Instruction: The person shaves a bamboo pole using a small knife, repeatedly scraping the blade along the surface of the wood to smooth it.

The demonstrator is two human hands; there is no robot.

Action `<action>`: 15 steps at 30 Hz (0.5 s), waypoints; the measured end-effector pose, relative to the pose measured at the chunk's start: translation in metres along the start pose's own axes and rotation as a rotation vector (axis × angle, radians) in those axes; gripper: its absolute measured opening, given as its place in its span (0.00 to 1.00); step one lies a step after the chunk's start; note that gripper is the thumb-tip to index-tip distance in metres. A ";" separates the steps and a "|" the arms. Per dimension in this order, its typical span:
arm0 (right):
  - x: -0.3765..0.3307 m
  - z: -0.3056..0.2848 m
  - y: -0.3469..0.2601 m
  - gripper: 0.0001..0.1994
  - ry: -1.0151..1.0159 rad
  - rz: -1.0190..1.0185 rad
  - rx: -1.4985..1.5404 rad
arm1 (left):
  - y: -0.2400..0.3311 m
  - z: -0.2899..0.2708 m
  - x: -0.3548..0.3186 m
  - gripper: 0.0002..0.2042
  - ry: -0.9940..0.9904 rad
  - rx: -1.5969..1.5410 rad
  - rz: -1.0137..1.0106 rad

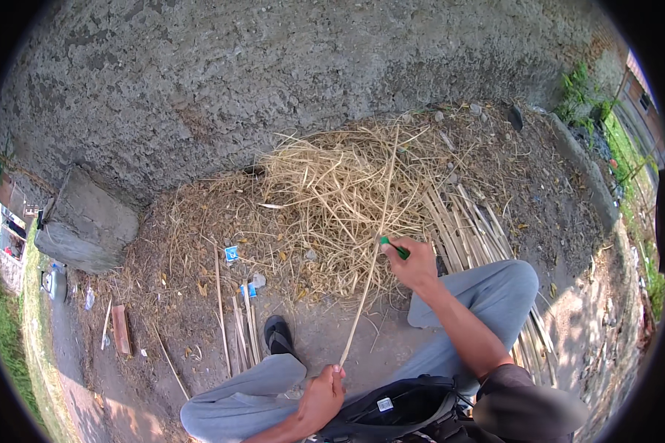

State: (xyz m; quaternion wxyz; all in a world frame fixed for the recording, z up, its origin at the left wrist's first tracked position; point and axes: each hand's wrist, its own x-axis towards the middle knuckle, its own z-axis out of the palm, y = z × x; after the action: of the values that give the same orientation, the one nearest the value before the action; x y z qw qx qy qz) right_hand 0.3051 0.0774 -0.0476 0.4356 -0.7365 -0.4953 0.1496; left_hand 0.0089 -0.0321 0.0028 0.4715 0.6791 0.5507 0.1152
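A long, thin bamboo strip point(362, 305) slants from near my lap up over a heap of pale shavings point(332, 181). My left hand point(323, 396) is closed round its lower end, above my left leg. Farther up the strip, my right hand point(415, 262) grips a small tool with a green handle point(400, 252). The tool's tip meets or lies very close to the strip; its blade, if any, is too small to make out. The curly shavings lie beyond both hands, against the foot of the wall.
Several split bamboo strips point(469, 225) lie beside and under my right leg. More strips point(241, 328) rest left of my sandalled foot point(278, 336). A rough grey wall point(273, 74) stands ahead, with a concrete block point(92, 219) at left. A black bag point(391, 406) sits on my lap.
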 end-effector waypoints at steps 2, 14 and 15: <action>0.020 -0.022 0.009 0.14 -0.016 0.118 -0.044 | -0.005 -0.002 -0.006 0.12 -0.019 0.127 0.043; -0.080 0.018 -0.048 0.12 -0.313 -0.432 0.282 | -0.029 -0.019 0.037 0.18 0.122 -0.169 -0.024; -0.082 0.019 -0.048 0.12 -0.317 -0.431 0.286 | -0.030 -0.019 0.038 0.18 0.124 -0.168 -0.029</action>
State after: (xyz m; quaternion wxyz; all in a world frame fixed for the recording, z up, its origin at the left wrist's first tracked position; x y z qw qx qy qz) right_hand 0.2259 0.0227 -0.0377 0.4737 -0.5130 -0.6762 0.2350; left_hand -0.0085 0.0086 -0.0240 0.4934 0.6206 0.5770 0.1963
